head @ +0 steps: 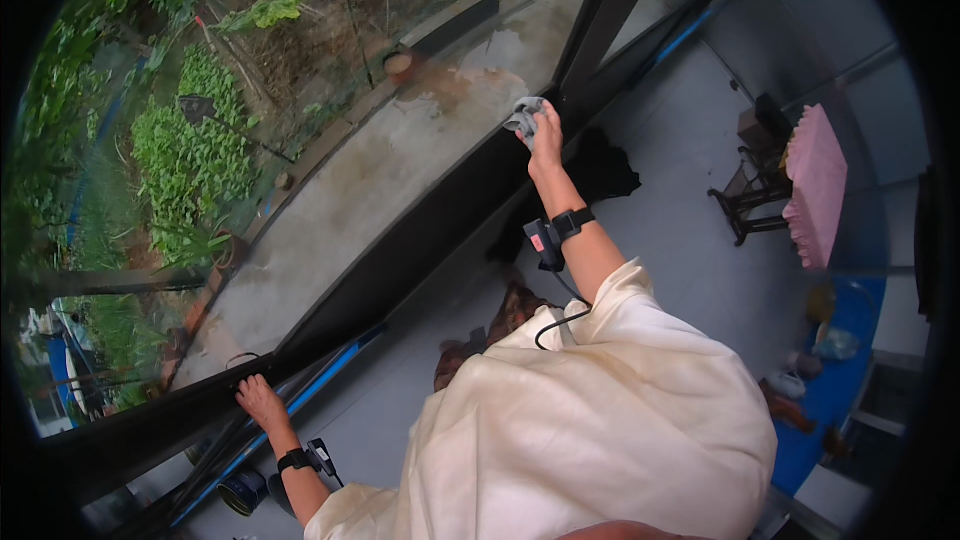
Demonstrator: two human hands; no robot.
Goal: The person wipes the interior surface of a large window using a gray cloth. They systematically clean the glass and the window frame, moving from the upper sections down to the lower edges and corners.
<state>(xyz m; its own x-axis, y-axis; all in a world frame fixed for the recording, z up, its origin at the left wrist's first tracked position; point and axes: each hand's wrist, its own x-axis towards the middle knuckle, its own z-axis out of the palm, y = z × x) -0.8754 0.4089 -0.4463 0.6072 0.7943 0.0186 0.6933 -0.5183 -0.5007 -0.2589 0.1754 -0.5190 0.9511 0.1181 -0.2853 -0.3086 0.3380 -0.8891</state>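
A bunched grey cloth (527, 120) is in my right hand (547, 139), against the lower part of a large glass window pane (420, 165) near its corner with the dark upright frame (592, 37). My left hand (261, 399) rests with its fingers on the dark lower window frame (345, 315), towards the lower left. It holds nothing that I can see. Straps with small black devices circle both wrists, and a cable runs from the right one (547, 240) to my sleeve.
Beyond the glass are a concrete path (330, 217) and green plants (195, 157). Indoors, a pink-covered table (817, 187) stands at the right beside a dark wooden stool (750, 195). A blue surface (806, 457) bears bags and other items. A dark tin (242, 493) sits below my left hand.
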